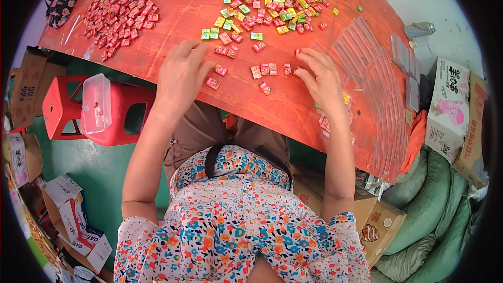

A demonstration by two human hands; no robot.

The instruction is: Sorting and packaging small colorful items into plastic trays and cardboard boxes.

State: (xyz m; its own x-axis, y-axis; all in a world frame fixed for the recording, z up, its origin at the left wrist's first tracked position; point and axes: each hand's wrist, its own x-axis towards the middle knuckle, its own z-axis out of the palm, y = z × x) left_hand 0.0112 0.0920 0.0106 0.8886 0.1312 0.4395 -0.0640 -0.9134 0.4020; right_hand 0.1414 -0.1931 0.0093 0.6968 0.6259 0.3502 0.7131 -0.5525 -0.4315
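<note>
My left hand (181, 76) hovers over the near part of the red table (230, 102), its fingers curved and apart with nothing seen between them. Small red boxes (212, 83) lie just beside its thumb. On the other side my right hand (320, 79) is also curved, thumb and fingers apart. One red box (298, 51) is at its fingertips; whether they touch is hard to tell. Another red box (287, 68) stands near the thumb. Between the hands lie a short row of red boxes (265, 68) and a single tilted one (265, 88).
A heap of mixed red, yellow and green boxes (283, 8) covers the far middle, with a red pile (123, 21) at left. Clear plastic cases (367, 73) overlap along the right. A clear tub (96, 102) rests on a red stool (118, 126). Cartons (448, 107) flank the table.
</note>
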